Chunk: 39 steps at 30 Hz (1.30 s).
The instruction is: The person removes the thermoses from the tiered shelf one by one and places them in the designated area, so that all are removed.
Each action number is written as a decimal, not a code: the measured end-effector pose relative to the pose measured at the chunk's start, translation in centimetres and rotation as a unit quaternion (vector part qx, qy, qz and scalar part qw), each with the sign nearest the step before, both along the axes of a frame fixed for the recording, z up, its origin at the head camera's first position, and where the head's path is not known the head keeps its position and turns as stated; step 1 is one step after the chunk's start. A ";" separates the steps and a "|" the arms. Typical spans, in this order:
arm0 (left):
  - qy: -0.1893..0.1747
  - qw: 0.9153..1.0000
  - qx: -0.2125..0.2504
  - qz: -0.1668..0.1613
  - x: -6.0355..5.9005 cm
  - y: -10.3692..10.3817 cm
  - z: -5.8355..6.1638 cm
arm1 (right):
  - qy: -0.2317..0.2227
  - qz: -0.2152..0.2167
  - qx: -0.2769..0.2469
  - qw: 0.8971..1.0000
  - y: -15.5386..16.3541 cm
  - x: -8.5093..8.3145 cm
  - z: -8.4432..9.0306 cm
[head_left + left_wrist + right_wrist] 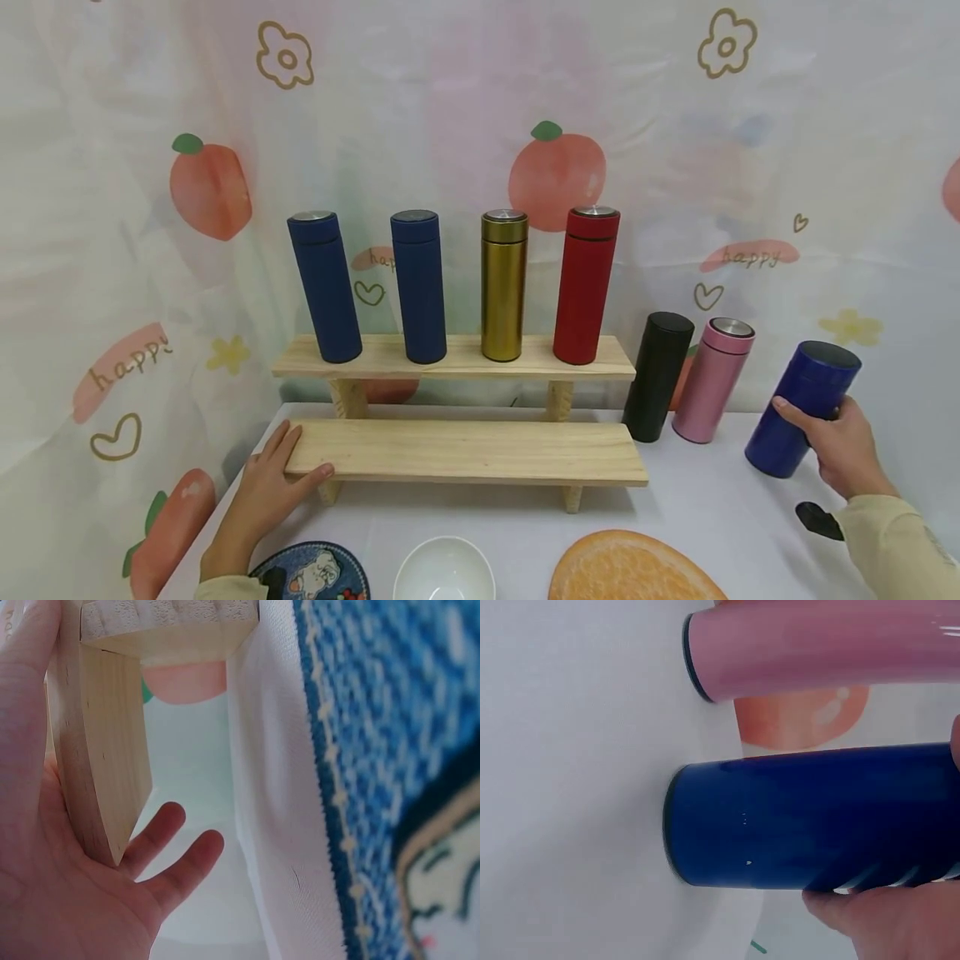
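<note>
At the right, my right hand (847, 446) grips a glossy blue thermos bottle (791, 417), thumb on the near side. Its dark base shows in the right wrist view, where I cannot tell if it touches the white cloth. Just left of it stands a pink thermos bottle (714, 379) with a silver lid, then a black one (658, 375). My left hand (262, 492) rests on the left end of the lower wooden shelf (465, 452), thumb over the top. In the left wrist view, two fingers (191, 862) reach past the board's end, fairly straight.
On the upper shelf (465, 350) stand two matte blue bottles (327, 287) (420, 287), a gold one (504, 287) and a red one (587, 287). In front lie a blue patterned mat (341, 558), a white bowl (444, 571) and an orange-slice mat (630, 571). A printed curtain hangs behind.
</note>
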<state>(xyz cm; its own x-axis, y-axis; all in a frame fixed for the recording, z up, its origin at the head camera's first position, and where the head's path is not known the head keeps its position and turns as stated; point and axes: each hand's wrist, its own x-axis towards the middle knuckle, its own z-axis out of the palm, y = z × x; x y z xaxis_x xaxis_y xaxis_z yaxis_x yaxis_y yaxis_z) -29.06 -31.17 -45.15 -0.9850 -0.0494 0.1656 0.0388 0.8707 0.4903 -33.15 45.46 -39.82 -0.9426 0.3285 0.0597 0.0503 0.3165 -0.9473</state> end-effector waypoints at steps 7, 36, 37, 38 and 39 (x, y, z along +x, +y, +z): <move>0.001 1.000 0.002 0.000 0.0 0.0 0.0 | 0.009 -0.005 0.001 1.000 0.1 -1.6 -0.2; -0.003 1.000 0.000 0.009 -0.1 0.2 -0.2 | -0.018 -0.025 -0.052 0.998 0.1 -6.6 -0.6; -0.001 1.000 0.002 0.010 -0.1 0.2 -0.2 | -0.021 -0.024 -0.049 0.998 0.0 -6.6 -0.5; 0.002 1.000 0.000 0.011 -0.1 0.1 -0.2 | -0.025 -0.023 -0.046 0.998 0.0 -6.5 -0.4; 0.004 1.000 -0.002 0.011 -0.1 0.1 -0.1 | -0.031 -0.023 -0.041 0.998 -0.1 -6.5 -0.3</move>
